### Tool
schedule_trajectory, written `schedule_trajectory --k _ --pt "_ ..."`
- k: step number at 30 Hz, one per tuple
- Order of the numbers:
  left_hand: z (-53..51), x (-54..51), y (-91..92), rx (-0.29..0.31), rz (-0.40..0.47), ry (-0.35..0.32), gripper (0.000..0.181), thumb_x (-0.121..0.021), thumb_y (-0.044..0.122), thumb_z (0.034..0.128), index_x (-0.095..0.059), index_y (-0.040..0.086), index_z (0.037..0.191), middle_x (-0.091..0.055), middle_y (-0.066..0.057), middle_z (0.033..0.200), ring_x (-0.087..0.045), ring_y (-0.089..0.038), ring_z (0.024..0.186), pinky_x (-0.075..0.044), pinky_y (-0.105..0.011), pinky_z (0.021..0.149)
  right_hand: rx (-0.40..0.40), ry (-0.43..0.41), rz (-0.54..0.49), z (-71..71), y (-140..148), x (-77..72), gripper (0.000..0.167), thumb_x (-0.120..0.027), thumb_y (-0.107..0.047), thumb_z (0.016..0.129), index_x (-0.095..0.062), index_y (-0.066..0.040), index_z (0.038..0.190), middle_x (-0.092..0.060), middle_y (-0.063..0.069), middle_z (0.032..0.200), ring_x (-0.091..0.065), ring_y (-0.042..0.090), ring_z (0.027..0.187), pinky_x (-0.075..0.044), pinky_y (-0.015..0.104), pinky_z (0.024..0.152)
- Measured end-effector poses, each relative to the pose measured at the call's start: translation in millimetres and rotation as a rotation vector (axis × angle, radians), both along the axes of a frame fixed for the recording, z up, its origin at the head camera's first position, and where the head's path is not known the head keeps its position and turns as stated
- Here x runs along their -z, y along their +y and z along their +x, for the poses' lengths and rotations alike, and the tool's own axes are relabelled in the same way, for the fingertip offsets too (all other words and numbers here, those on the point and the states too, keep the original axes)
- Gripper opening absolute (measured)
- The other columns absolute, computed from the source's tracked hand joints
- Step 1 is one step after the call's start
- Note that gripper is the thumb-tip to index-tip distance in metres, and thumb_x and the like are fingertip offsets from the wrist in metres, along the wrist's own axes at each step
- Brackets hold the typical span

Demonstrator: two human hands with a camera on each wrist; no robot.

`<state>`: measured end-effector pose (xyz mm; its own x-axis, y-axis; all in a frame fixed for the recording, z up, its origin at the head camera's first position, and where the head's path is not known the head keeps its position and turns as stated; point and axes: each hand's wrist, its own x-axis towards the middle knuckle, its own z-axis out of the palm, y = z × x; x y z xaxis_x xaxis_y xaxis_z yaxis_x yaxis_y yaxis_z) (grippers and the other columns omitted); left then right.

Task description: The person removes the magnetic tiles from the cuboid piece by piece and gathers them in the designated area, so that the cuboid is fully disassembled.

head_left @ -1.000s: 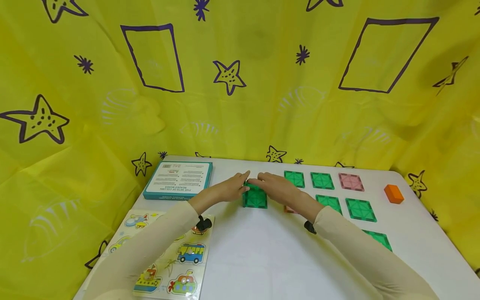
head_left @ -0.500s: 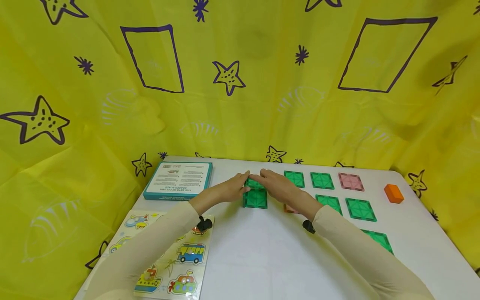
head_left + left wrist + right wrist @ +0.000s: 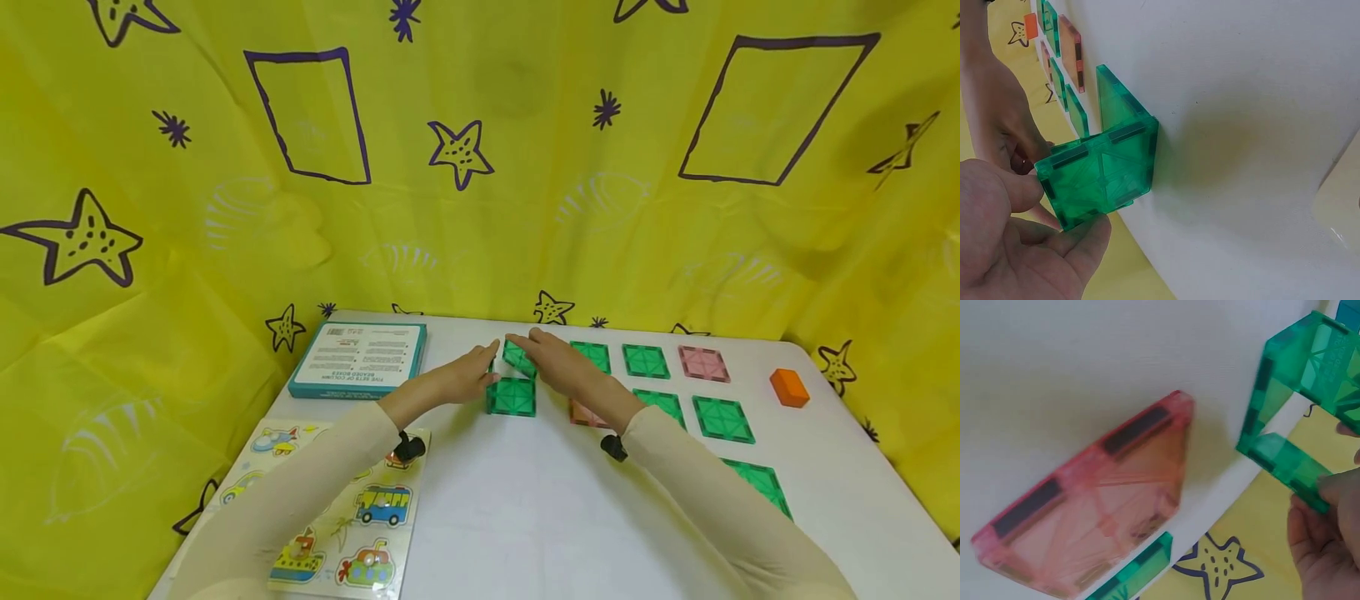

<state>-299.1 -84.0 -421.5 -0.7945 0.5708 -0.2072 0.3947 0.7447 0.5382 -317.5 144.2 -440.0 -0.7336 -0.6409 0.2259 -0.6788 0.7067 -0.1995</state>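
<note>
In the left wrist view my left hand [image 3: 1029, 244] pinches a see-through green magnetic tile [image 3: 1100, 178] between thumb and fingers, and it stands on edge. A second green tile [image 3: 512, 396] meets it at an angle, on the side toward me. My right hand [image 3: 561, 363] pinches a third green tile [image 3: 519, 357] at its edge, tilted behind the second one. Thumb and fingers of the right hand also show on that tile [image 3: 1291, 472] in the right wrist view. Whether the third tile touches the others at every edge is partly hidden.
Several flat green tiles [image 3: 645, 362] and a pink tile [image 3: 702, 364] lie to the right, with another pink tile [image 3: 1104, 506] near my right wrist. An orange block [image 3: 789, 388] lies farther right. A teal box [image 3: 360, 358] and a vehicle puzzle board [image 3: 382, 506] are left.
My right hand has shifted slightly away from me and to the right. The tile it pinches has turned, and a white gap now shows beside it. The left hand has stayed nearly still.
</note>
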Motion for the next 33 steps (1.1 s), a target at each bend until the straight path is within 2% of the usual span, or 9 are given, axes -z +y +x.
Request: schedule_trajectory --k 6,14,19,23,25,27,30,33 --pt "0.9 -1.2 0.7 0.007 0.000 -0.012 0.069 -0.042 0.018 0.1158 -0.003 -0.005 0.167 -0.021 -0.031 0.169 -0.025 -0.037 0.159 -0.025 -0.047 0.129 -0.003 0.021 0.012 -2.5 -4.2 -4.0 0.049 -0.064 0.007 0.101 -0.057 -0.001 0.149 -0.059 0.013 0.098 -0.052 0.022 0.080 -0.053 0.032 0.072" --pt "1.7 -1.4 0.4 0.001 -0.002 -0.017 0.068 -0.041 0.018 0.1159 -0.002 -0.004 0.167 -0.020 -0.031 0.170 -0.025 -0.037 0.159 -0.025 -0.047 0.129 -0.003 -0.002 0.035 -3.4 -5.4 -7.5 0.051 -0.065 0.007 0.101 -0.055 0.000 0.150 -0.060 0.017 0.104 -0.058 0.026 0.084 -0.058 0.036 0.075" --pt "1.4 -1.0 0.9 0.007 -0.003 -0.012 0.067 -0.041 0.016 0.1158 -0.004 -0.005 0.167 -0.021 -0.031 0.169 -0.025 -0.037 0.159 -0.026 -0.048 0.129 0.080 -0.106 -0.008 -3.9 1.6 -8.8 0.050 -0.058 0.003 0.106 -0.048 0.000 0.155 -0.058 0.022 0.115 -0.060 0.030 0.095 -0.060 0.045 0.090" --pt "1.0 -0.2 2.1 0.003 -0.013 -0.011 0.066 -0.041 0.017 0.1160 -0.006 -0.004 0.167 -0.022 -0.029 0.169 -0.026 -0.037 0.159 -0.027 -0.047 0.129 0.143 -0.218 -0.104 0.9 13.4 -15.3 0.050 -0.052 -0.003 0.110 -0.041 0.000 0.159 -0.055 0.027 0.135 -0.061 0.038 0.111 -0.056 0.051 0.102" --pt "1.0 0.2 2.4 -0.001 -0.018 -0.012 0.066 -0.041 0.017 0.1160 -0.006 -0.004 0.167 -0.023 -0.029 0.169 -0.027 -0.037 0.159 -0.028 -0.047 0.128 0.162 -0.248 -0.148 4.9 21.3 -18.9 0.051 -0.050 -0.004 0.111 -0.038 0.001 0.160 -0.052 0.029 0.141 -0.060 0.039 0.117 -0.054 0.053 0.104" --pt "1.7 -0.2 2.3 -0.002 -0.029 -0.010 0.066 -0.041 0.018 0.1161 -0.006 -0.003 0.168 -0.022 -0.029 0.169 -0.026 -0.037 0.159 -0.027 -0.047 0.128 0.191 -0.269 -0.191 9.6 30.6 -21.5 0.052 -0.050 -0.005 0.111 -0.036 -0.001 0.162 -0.051 0.028 0.141 -0.059 0.038 0.113 -0.055 0.051 0.099" --pt "2.8 -0.9 1.8 0.001 -0.037 -0.004 0.066 -0.040 0.019 0.1163 -0.006 -0.003 0.168 -0.020 -0.028 0.170 -0.025 -0.037 0.160 -0.027 -0.047 0.129 0.225 -0.254 -0.245 18.1 47.5 -23.1 0.053 -0.052 -0.004 0.111 -0.036 0.001 0.161 -0.054 0.028 0.133 -0.059 0.035 0.102 -0.054 0.048 0.088" --pt "3.8 -1.2 1.0 0.006 -0.036 0.009 0.065 -0.040 0.020 0.1165 -0.007 -0.004 0.168 -0.020 -0.028 0.170 -0.023 -0.037 0.160 -0.025 -0.047 0.129 0.248 -0.240 -0.293 29.7 67.5 -23.6 0.053 -0.052 -0.002 0.110 -0.035 0.005 0.159 -0.055 0.030 0.127 -0.059 0.036 0.100 -0.054 0.047 0.082"
